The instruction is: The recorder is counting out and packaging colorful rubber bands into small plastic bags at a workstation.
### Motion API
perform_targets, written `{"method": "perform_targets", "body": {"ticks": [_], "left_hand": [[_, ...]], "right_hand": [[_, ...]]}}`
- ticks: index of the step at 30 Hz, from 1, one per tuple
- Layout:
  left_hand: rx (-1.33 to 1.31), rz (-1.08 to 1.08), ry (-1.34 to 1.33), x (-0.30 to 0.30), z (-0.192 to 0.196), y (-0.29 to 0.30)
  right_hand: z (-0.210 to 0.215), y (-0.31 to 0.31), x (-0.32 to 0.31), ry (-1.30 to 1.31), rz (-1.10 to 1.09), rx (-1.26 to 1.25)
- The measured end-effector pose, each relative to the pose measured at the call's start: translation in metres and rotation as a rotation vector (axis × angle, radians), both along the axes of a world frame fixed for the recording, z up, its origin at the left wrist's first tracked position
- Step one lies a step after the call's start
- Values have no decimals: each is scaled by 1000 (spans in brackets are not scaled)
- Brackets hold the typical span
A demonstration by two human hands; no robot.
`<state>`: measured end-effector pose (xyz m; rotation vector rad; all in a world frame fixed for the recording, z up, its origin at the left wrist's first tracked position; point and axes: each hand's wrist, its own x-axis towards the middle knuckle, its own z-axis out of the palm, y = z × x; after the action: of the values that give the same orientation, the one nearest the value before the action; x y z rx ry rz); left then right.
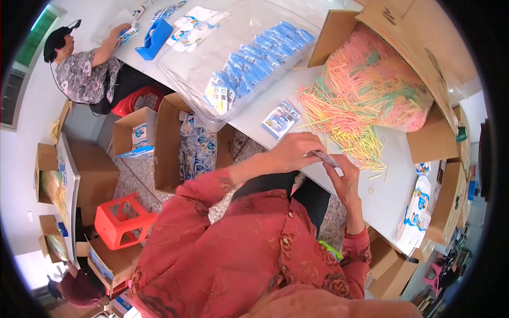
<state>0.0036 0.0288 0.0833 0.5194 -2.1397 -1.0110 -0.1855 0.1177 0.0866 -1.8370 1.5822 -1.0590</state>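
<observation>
My left hand [298,150] and my right hand [343,176] meet over the near edge of the white table. Between their fingertips they pinch a small, thin printed packet [327,158], seen nearly edge-on, so its contents are hidden. Just beyond my left hand lies a flat blue-and-white packet [281,120] on the tabletop. A loose heap of thin pink, yellow and green sticks [344,114] spreads across the table past my right hand. It spills from a clear bag [387,79] of the same sticks in a tipped cardboard carton [429,53].
A clear plastic bin [180,74] holds rows of blue packets [254,61]. Below the table edge stands a carton [168,143] with many packets. Further left are a red stool [124,220], a blue tape dispenser [154,40] and a seated co-worker [87,74] handling a packet.
</observation>
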Motion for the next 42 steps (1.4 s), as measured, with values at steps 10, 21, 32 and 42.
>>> {"method": "perform_targets", "body": {"ticks": [10,21,32,42], "left_hand": [[-150,366,-452,191,100,-139],[116,315,-849,235,40,-191],[-40,218,-1120,209,23,-195],[105,170,-1050,202,13,-205]], "right_hand": [[-26,5,-4,-90,20,56],[-34,14,-9,-24,0,141],[-44,12,-5,-17,39,122],[-46,12,-9,1,47,116]]}}
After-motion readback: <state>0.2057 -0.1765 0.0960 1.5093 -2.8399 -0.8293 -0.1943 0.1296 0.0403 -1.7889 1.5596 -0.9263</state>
